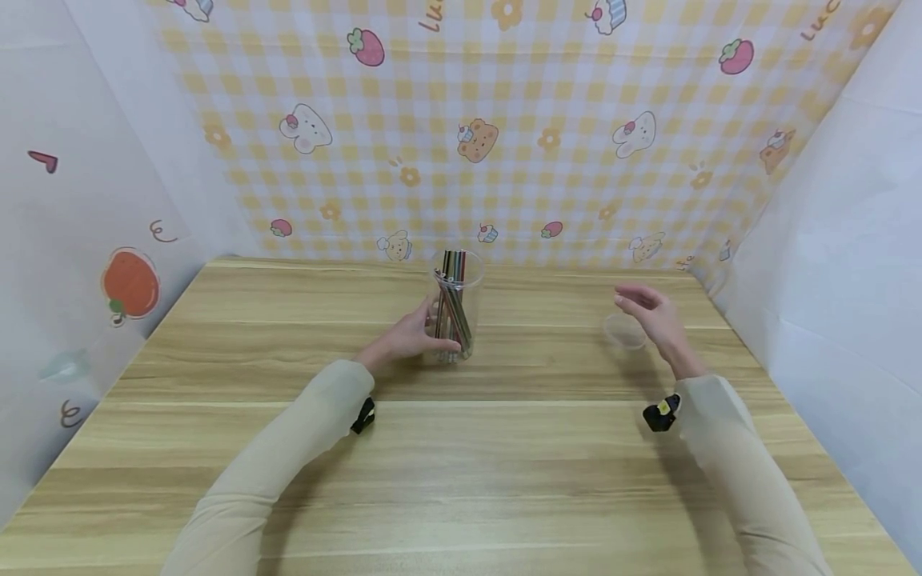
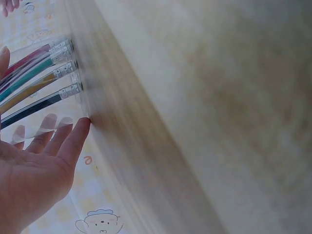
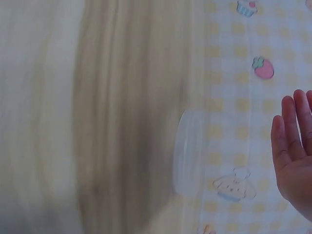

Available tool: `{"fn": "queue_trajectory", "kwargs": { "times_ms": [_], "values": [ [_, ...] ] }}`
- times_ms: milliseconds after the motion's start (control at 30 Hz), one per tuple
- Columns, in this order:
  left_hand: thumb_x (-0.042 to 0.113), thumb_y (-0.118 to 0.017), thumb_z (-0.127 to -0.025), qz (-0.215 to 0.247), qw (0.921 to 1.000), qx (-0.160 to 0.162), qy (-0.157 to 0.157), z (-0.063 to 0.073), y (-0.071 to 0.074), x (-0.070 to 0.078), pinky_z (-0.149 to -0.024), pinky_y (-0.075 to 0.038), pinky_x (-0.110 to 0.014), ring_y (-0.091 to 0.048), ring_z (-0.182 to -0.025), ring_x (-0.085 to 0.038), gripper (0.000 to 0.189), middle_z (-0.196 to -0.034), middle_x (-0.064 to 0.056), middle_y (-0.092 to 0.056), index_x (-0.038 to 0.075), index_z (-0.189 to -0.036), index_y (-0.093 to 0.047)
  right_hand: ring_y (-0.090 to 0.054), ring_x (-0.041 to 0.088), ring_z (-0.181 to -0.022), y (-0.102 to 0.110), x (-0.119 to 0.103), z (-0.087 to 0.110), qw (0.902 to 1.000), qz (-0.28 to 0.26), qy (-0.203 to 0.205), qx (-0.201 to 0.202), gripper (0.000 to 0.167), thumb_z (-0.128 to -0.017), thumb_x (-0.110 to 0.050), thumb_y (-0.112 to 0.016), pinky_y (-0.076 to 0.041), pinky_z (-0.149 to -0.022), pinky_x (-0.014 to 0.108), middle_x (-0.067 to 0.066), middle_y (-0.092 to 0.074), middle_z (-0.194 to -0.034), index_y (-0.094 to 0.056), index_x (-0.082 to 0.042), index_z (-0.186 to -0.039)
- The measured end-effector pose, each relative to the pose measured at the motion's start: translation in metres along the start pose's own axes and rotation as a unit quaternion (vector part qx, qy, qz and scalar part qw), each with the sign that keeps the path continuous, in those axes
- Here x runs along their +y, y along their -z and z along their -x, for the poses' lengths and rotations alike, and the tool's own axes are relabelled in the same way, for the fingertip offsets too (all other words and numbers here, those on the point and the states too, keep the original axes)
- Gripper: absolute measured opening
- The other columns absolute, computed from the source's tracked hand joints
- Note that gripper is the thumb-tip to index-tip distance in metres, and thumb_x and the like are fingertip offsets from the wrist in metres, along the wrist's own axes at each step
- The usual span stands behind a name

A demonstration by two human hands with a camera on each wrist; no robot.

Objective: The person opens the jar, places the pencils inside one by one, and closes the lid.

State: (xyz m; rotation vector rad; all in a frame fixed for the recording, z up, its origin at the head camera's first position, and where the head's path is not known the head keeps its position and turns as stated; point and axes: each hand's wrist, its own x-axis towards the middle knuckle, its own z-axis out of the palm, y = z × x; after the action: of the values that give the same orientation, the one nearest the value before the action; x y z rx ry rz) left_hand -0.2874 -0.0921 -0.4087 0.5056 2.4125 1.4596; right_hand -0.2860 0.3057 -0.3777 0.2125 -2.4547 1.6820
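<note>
A tall clear plastic cup (image 1: 472, 308) stands on the table, with several coloured pencils (image 1: 452, 308) leaning inside it. My left hand (image 1: 409, 336) holds the cup from its left side, thumb across the front and fingers round the back. Silver ferrules (image 2: 68, 91) of the pencils sit at the cup's bottom in the left wrist view. To the right, a round clear lid (image 1: 623, 333) lies flat on the table. My right hand (image 1: 657, 322) hovers above and beside that lid, its fingers loosely bent and holding nothing. In the right wrist view, the lid (image 3: 188, 153) is apart from the hand.
The wood-grain table (image 1: 504, 480) runs back to a yellow checked cloth (image 1: 547, 184) printed with cartoon figures. White sheets stand at the left (image 1: 65, 240) and right (image 1: 857, 240) sides. A small black device (image 1: 661, 413) is worn at the right wrist.
</note>
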Motion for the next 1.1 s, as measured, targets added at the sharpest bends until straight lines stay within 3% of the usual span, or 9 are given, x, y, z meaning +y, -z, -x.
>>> {"fn": "queue_trajectory", "kwargs": {
  "times_ms": [167,267,367,500,700,800,1000,1100],
  "values": [
    [0.034,-0.077,-0.065,-0.006,0.9999,-0.001,0.009,0.000,0.000,0.000,-0.100,-0.023,-0.044,-0.036,-0.119,-0.027,0.107,-0.131,-0.016,-0.038,0.021,-0.142,-0.003,-0.050,0.000,-0.090,0.013,0.014,0.006,0.9994,0.028,-0.022,0.000,0.046,-0.085,-0.025,-0.059,-0.039,-0.075,0.011,-0.005,-0.057,-0.102,-0.049,0.005,-0.119],
    [0.034,-0.076,-0.066,-0.010,0.9999,-0.002,0.009,0.001,0.000,0.001,-0.100,-0.023,-0.044,-0.036,-0.119,-0.027,0.107,-0.131,-0.016,-0.038,0.021,-0.142,-0.002,-0.048,0.008,-0.098,0.020,0.021,0.008,0.9968,0.065,-0.044,-0.015,0.049,-0.087,-0.023,-0.057,-0.038,-0.079,0.014,0.011,-0.053,-0.113,-0.043,0.005,-0.124],
    [0.034,-0.076,-0.066,-0.011,0.9999,-0.003,0.009,0.001,0.000,0.002,-0.100,-0.023,-0.045,-0.036,-0.119,-0.028,0.108,-0.131,-0.017,-0.038,0.020,-0.142,-0.002,-0.040,0.027,-0.112,0.025,0.027,0.010,0.9928,0.088,-0.063,-0.051,0.055,-0.087,-0.019,-0.056,-0.036,-0.090,0.030,0.026,-0.039,-0.126,-0.033,0.006,-0.130],
    [0.034,-0.077,-0.065,-0.006,0.9999,-0.004,0.010,0.001,0.000,0.001,-0.100,-0.022,-0.045,-0.035,-0.119,-0.029,0.108,-0.131,-0.017,-0.037,0.018,-0.142,-0.002,-0.020,0.046,-0.120,0.029,0.033,0.010,0.9819,0.114,-0.093,-0.119,0.071,-0.086,-0.017,-0.057,-0.022,-0.097,0.052,0.034,-0.019,-0.133,-0.014,0.009,-0.135],
    [0.033,-0.077,-0.065,-0.003,0.9999,-0.003,0.010,0.001,0.000,0.002,-0.100,-0.022,-0.046,-0.035,-0.119,-0.030,0.108,-0.131,-0.018,-0.037,0.019,-0.142,-0.003,-0.015,0.051,-0.119,0.030,0.038,0.009,0.9666,0.141,-0.128,-0.171,0.090,-0.081,-0.013,-0.063,-0.017,-0.097,0.056,0.039,-0.005,-0.133,0.005,0.013,-0.133],
    [0.033,-0.077,-0.065,-0.004,0.9999,-0.001,0.011,0.001,0.000,0.002,-0.100,-0.022,-0.046,-0.036,-0.119,-0.030,0.108,-0.131,-0.017,-0.037,0.019,-0.142,-0.003,-0.017,0.052,-0.118,0.030,0.041,0.008,0.9592,0.181,-0.122,-0.179,0.094,-0.079,-0.016,-0.065,-0.017,-0.097,0.057,0.041,-0.008,-0.131,0.006,0.016,-0.132],
    [0.033,-0.077,-0.065,-0.006,0.9999,-0.001,0.010,0.002,0.000,0.003,-0.100,-0.021,-0.046,-0.035,-0.119,-0.030,0.107,-0.131,-0.017,-0.037,0.019,-0.142,-0.004,-0.033,0.049,-0.108,0.026,0.044,0.005,0.9423,0.270,-0.099,-0.171,0.095,-0.075,-0.027,-0.070,-0.027,-0.092,0.057,0.042,-0.027,-0.122,-0.009,0.022,-0.128],
    [0.033,-0.077,-0.065,-0.008,0.9999,0.001,0.010,0.002,0.001,0.003,-0.100,-0.021,-0.047,-0.035,-0.119,-0.030,0.106,-0.132,-0.016,-0.037,0.019,-0.142,-0.005,-0.030,0.051,-0.109,0.024,0.045,0.003,0.9341,0.299,-0.102,-0.166,0.095,-0.074,-0.033,-0.069,-0.025,-0.092,0.058,0.042,-0.025,-0.123,-0.012,0.021,-0.128]
  ]
}}
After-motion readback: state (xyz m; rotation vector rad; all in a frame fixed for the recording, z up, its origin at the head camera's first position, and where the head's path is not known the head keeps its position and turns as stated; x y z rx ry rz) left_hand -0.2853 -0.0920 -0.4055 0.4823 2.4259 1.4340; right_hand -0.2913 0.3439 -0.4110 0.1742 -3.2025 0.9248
